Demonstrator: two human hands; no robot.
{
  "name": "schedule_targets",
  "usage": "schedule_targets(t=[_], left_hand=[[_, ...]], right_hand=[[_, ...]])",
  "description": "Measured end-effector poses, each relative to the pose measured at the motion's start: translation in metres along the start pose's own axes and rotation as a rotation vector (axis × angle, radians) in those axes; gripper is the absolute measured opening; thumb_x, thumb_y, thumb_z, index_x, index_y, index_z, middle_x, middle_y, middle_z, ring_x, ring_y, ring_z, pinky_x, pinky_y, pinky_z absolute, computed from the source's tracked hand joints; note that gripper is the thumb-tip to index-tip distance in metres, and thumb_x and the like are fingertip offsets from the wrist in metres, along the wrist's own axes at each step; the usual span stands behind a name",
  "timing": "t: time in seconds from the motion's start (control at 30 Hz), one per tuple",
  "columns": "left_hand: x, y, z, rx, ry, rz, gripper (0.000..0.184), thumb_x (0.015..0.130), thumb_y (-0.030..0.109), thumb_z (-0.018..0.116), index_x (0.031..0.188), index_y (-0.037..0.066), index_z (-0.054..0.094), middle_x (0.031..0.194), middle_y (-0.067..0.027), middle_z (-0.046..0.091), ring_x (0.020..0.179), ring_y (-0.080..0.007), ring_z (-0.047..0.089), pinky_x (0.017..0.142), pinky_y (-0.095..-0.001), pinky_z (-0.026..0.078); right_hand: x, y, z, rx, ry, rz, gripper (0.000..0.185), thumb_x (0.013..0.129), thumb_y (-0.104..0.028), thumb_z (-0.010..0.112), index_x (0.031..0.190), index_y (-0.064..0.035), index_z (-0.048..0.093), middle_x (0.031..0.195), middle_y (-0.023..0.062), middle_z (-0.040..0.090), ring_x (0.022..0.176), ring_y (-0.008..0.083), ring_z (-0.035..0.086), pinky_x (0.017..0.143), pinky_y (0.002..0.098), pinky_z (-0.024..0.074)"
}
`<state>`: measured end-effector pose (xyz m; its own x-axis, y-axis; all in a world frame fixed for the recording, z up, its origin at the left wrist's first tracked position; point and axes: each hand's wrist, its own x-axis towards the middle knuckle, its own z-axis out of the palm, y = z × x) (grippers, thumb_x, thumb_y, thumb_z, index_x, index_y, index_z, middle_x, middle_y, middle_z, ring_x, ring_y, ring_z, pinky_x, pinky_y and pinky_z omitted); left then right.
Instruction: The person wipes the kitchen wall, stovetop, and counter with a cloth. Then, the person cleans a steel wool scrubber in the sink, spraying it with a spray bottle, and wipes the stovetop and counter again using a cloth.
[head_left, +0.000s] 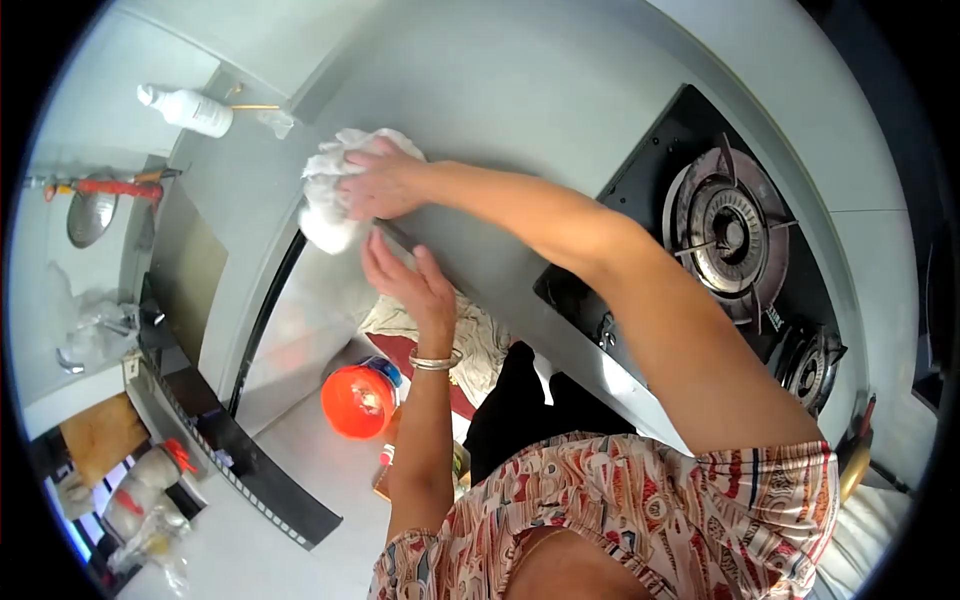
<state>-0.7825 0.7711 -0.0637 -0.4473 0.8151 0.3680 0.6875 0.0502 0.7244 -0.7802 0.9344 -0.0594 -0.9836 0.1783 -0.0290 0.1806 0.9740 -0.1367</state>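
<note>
My right hand (385,182) presses a bunched white cloth (335,220) onto the grey countertop (500,120), near the corner by the front edge. Its fingers are bent over the cloth, and part of the cloth hangs past the edge. Just below it, at the counter's edge, my left hand (412,288) is held with fingers stretched out and nothing in it. A bangle (436,360) circles the left wrist. I cannot tell whether the left fingertips touch the edge.
A black gas stove (640,190) with metal burners sits in the counter on the right. A white bottle (190,110) lies at upper left in view. Below are an orange bucket (358,402) and a crumpled beige cloth (480,335). A ladle (92,218) hangs at left.
</note>
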Motion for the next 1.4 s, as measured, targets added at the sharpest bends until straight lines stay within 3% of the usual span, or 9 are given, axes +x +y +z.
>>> schedule_targets(t=[0.13,0.3,0.4,0.6,0.83,0.93,1.0,1.07,1.4], left_hand=[[-0.007,-0.006,-0.008,0.146,0.082,-0.096,0.052,0.087,0.022,0.048,0.128,-0.005,0.030,0.126,-0.0291,0.032,0.116,-0.0403,0.032,0.098,-0.0451,0.024],[-0.032,0.042,-0.008,0.251,-0.279,0.113,0.039,0.084,0.013,0.050,0.120,0.000,0.043,0.125,-0.0232,0.038,0.114,-0.0410,0.034,0.095,-0.0471,0.028],[-0.038,0.070,-0.011,-0.304,-0.469,0.019,0.034,0.083,0.010,0.050,0.114,0.000,0.048,0.117,-0.0190,0.047,0.107,-0.0400,0.041,0.092,-0.0465,0.032],[-0.005,0.073,0.014,-0.044,-0.403,0.297,0.032,0.084,0.010,0.047,0.114,-0.001,0.049,0.118,-0.0180,0.048,0.113,-0.0388,0.039,0.096,-0.0451,0.029],[-0.007,0.061,0.040,0.322,-0.508,0.330,0.045,0.080,0.032,0.057,0.119,0.011,0.050,0.134,-0.0125,0.036,0.126,-0.0410,0.024,0.097,-0.0551,0.020],[-0.004,0.055,0.044,0.341,-0.521,0.307,0.047,0.079,0.035,0.057,0.121,0.016,0.048,0.135,-0.0099,0.036,0.126,-0.0399,0.025,0.097,-0.0574,0.018],[-0.004,0.055,0.046,0.333,-0.511,0.294,0.044,0.079,0.034,0.057,0.118,0.015,0.050,0.134,-0.0095,0.038,0.126,-0.0392,0.026,0.097,-0.0571,0.018],[-0.008,0.058,0.040,0.324,-0.520,0.285,0.042,0.080,0.033,0.057,0.117,0.016,0.051,0.133,-0.0092,0.038,0.125,-0.0388,0.027,0.097,-0.0569,0.019],[-0.011,0.054,0.043,0.348,-0.479,0.317,0.039,0.085,0.032,0.047,0.120,0.013,0.048,0.132,-0.0084,0.039,0.123,-0.0375,0.029,0.097,-0.0566,0.020]], right_hand=[[-0.060,-0.013,0.005,0.369,0.140,-0.035,0.022,0.083,-0.025,0.046,0.097,-0.0229,0.063,0.114,-0.0043,0.052,0.120,0.0222,0.034,0.095,0.0506,0.0231],[-0.140,-0.007,-0.017,0.728,-0.207,-0.106,0.019,0.072,-0.008,0.061,0.090,-0.0103,0.066,0.121,0.0015,0.052,0.131,0.0226,0.023,0.107,0.0454,0.0095],[-0.174,0.004,-0.023,0.871,-0.326,-0.051,0.019,0.064,0.000,0.066,0.080,-0.0088,0.063,0.119,0.0004,0.053,0.131,0.0230,0.024,0.109,0.0462,0.0083],[-0.182,0.117,0.000,0.649,0.201,-0.145,0.021,0.068,0.006,0.057,0.085,-0.0052,0.055,0.111,0.0071,0.056,0.113,0.0298,0.046,0.093,0.0380,0.0394],[-0.238,0.261,0.001,-0.158,0.149,0.529,0.042,0.083,-0.019,0.044,0.125,-0.0245,0.039,0.122,0.0040,0.048,0.113,0.0254,0.046,0.095,0.0413,0.0355],[-0.242,0.283,-0.007,-0.184,-0.188,0.862,0.050,0.085,-0.016,0.042,0.132,-0.0252,0.030,0.127,0.0067,0.044,0.115,0.0302,0.044,0.094,0.0432,0.0367],[-0.242,0.279,0.001,-0.225,-0.038,0.890,0.045,0.088,-0.025,0.041,0.132,-0.0229,0.031,0.129,0.0114,0.043,0.116,0.0347,0.043,0.093,0.0453,0.0378],[-0.233,0.230,-0.029,-0.056,-0.359,1.302,0.053,0.089,-0.038,0.041,0.134,-0.0159,0.027,0.130,0.0160,0.041,0.117,0.0361,0.042,0.092,0.0475,0.0382],[-0.208,0.117,-0.040,0.103,-0.314,1.326,0.071,0.085,-0.058,0.036,0.118,0.0033,0.046,0.121,0.0186,0.046,0.114,0.0365,0.044,0.090,0.0520,0.0380]])
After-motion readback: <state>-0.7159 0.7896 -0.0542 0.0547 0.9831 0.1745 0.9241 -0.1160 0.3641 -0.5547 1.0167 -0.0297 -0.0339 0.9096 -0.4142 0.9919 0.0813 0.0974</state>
